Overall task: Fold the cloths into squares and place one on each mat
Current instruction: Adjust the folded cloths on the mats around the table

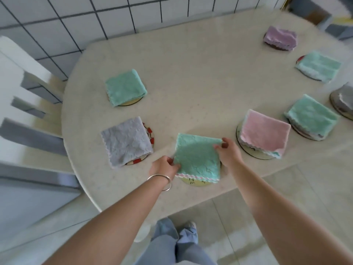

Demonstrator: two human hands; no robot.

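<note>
White chair (23, 104) at far left, beside the pale oval surface (191, 73). On the surface, from left: a folded grey cloth (126, 140) half covering a red-patterned round mat (150, 134), with a folded teal cloth (125, 87) on a tan mat (131, 102) farther off. Near centre, the left hand (164, 167), fingers (172, 161) pinching the near-left edge, and the right hand (228, 152), fingers (223, 144) pinching the far-right corner, hold a folded teal square cloth (196, 155) over a yellow mat (193, 182) at the near rim of the surface; whether the cloth rests fully on the mat cannot be told. To the right lie a pink cloth (264, 133) on a white mat (254, 153), a further teal cloth (311, 116), a grey cloth (343, 98) at the frame edge, a pale teal cloth (319, 66) and a lilac cloth (280, 37), each on its own mat. Risk, as judged: the yellow mat sits close to the near rim, so a cloth released off-centre toward the person could overhang and slide off; uneven release by the two hands could also let the fold spring open. Open room lies in the middle of the surface, well apart from all mats; the neighbouring grey and pink cloths stand clear on either side.
</note>
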